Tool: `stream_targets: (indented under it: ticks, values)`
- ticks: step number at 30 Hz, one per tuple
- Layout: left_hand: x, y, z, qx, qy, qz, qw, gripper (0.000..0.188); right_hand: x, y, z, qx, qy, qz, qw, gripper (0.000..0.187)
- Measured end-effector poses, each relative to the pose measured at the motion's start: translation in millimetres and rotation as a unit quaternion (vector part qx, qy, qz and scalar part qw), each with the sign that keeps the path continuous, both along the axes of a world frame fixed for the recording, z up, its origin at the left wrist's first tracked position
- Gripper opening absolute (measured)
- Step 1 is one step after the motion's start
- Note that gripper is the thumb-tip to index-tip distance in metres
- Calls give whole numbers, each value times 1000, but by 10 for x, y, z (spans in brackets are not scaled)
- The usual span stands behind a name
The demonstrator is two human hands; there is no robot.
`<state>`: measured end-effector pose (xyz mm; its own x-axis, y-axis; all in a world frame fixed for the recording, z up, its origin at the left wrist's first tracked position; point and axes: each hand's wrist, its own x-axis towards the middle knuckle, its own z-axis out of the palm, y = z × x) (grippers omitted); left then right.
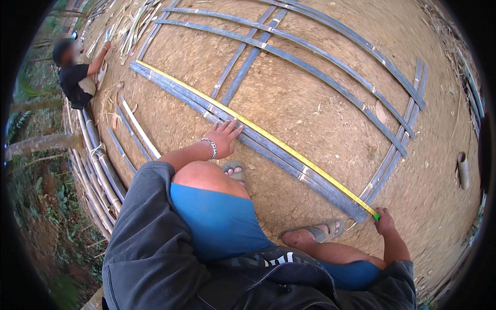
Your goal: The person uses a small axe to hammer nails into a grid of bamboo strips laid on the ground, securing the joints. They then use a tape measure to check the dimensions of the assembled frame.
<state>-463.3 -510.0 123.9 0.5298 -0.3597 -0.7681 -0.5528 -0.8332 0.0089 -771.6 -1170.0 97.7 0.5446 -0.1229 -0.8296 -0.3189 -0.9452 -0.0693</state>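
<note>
A bundle of long grey-blue bamboo strips (pixel 279 159) lies slantwise on the ground in front of me. Along its far edge runs the yellow blade of a tape measure (pixel 310 165), stretched from the far left end to the near right end. My left hand (pixel 225 138), a chain bracelet at its wrist, rests on the strips with fingers spread, the fingertips close to the blade. At the near right end, my right hand (pixel 385 222) is closed on the tape measure at its green part (pixel 376 216); most of what the fingers grip is hidden.
Beyond the bundle, crossed bamboo strips (pixel 263 45) form a large lattice on bare earth. A person (pixel 77 75) crouches at the far left beside bamboo poles (pixel 98 155). Loose strips (pixel 137 132) lie at left; a short bamboo tube (pixel 463 170) lies at right. My sandalled feet flank the bundle's near side.
</note>
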Motion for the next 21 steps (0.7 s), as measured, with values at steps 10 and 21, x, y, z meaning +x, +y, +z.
stream_targets:
  ticks: [10, 21]
  values:
    - [-7, -108, -46, 73, 39, -55, 995, 102, -93, -72, -132, 9, -24, -10, 1000, 45]
    - [-32, 87, -294, -4, 22, -58, 998, 116, -250, -163, -320, 5, -36, -21, 999, 33]
